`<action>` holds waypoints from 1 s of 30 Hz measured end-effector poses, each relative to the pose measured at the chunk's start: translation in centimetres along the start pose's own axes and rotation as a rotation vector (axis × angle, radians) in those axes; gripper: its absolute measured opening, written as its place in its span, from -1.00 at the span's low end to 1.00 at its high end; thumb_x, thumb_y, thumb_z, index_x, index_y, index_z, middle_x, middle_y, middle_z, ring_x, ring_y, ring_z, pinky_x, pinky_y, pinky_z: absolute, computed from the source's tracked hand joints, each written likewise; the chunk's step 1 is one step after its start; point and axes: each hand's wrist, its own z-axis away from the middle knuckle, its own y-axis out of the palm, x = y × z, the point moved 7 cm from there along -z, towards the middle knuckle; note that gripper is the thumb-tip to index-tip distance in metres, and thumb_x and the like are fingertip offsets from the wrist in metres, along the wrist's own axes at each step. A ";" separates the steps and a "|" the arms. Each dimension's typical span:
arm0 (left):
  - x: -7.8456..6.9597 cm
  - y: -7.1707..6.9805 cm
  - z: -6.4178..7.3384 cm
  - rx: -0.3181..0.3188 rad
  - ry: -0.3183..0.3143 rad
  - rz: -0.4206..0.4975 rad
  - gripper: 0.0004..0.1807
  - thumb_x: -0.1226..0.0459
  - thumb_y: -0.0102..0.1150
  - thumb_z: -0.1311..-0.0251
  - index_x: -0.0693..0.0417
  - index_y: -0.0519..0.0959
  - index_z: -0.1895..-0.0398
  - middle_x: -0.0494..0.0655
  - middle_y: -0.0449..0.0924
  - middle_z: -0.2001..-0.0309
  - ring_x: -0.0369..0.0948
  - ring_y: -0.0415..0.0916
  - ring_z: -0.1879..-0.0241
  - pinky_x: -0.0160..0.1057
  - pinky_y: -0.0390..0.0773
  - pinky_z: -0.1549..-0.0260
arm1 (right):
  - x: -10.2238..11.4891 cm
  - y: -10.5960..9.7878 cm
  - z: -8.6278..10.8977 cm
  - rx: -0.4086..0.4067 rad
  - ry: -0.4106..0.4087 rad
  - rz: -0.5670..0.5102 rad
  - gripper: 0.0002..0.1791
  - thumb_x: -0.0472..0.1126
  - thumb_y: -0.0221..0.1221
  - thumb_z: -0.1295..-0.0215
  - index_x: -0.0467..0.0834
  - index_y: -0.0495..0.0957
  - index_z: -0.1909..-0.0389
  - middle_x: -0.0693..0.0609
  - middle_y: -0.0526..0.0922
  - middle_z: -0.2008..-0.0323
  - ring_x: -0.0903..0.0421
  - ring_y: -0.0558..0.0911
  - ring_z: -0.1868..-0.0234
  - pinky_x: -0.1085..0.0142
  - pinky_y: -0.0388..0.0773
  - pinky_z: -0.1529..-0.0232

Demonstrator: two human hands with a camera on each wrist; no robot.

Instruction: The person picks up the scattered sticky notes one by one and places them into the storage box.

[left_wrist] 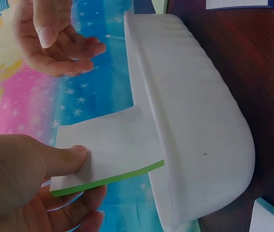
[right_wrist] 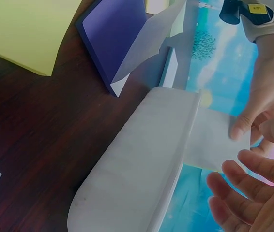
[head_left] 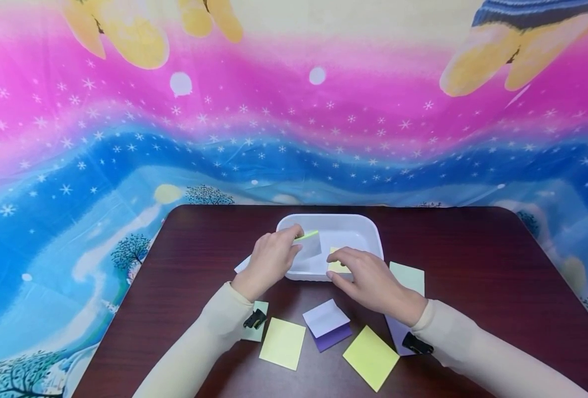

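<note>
My left hand (head_left: 270, 255) pinches a pad of sticky notes (head_left: 311, 247) over the left part of a white plastic tub (head_left: 360, 225). In the left wrist view the pad (left_wrist: 108, 140) shows a pale face and a bright green edge, with the thumb on top and fingers beneath. My right hand (head_left: 373, 281) hovers at the tub's front right, its fingers loosely bent. Nothing is between those fingers (right_wrist: 243, 205) in the right wrist view. Behind them, in the head view, a yellow note pad (head_left: 339, 267) shows inside the tub, partly hidden by the hand.
On the dark wooden table (head_left: 199, 237) in front of the tub lie a pale yellow pad (head_left: 282, 342), a brighter yellow pad (head_left: 371, 358) and a purple pad (head_left: 327, 326) with its top sheet lifted. Pale green pads (head_left: 407, 277) lie partly under the arms. A printed cloth (head_left: 284, 110) hangs behind.
</note>
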 end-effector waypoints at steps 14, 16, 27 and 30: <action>-1.0 1.6 -0.7 0.071 0.034 -0.073 -0.77 0.22 0.34 -0.28 -0.06 0.57 0.04 -0.10 0.78 0.23 -0.17 0.68 0.37 -0.18 0.61 0.42 | -0.1 0.1 0.1 -0.001 0.005 0.003 -0.65 -0.04 0.35 -0.30 -0.10 0.66 -0.03 0.02 0.75 0.00 0.13 0.73 0.10 0.15 0.68 0.07; -0.9 1.8 -0.8 0.085 0.031 -0.077 -0.77 0.22 0.34 -0.28 -0.06 0.57 0.03 -0.09 0.78 0.23 -0.17 0.68 0.36 -0.18 0.60 0.43 | -0.1 0.1 0.1 -0.001 0.007 0.002 -0.65 -0.04 0.35 -0.30 -0.10 0.66 -0.03 0.02 0.75 0.01 0.13 0.73 0.10 0.15 0.69 0.07; -1.2 2.7 -1.2 0.149 0.033 -0.092 -0.78 0.23 0.28 -0.34 -0.06 0.59 -0.01 -0.09 0.78 0.21 -0.14 0.70 0.33 -0.14 0.62 0.38 | -0.4 0.1 0.2 -0.004 -0.001 0.006 -0.67 -0.04 0.34 -0.30 -0.09 0.66 -0.02 0.04 0.76 0.03 0.14 0.73 0.11 0.16 0.69 0.08; -1.3 3.0 -1.3 0.159 0.038 -0.088 -0.79 0.24 0.27 -0.34 -0.06 0.59 -0.01 -0.10 0.78 0.20 -0.15 0.69 0.34 -0.15 0.61 0.40 | -0.4 0.1 0.2 0.000 0.001 0.002 -0.67 -0.04 0.34 -0.30 -0.08 0.66 -0.02 0.05 0.76 0.03 0.14 0.73 0.11 0.16 0.69 0.08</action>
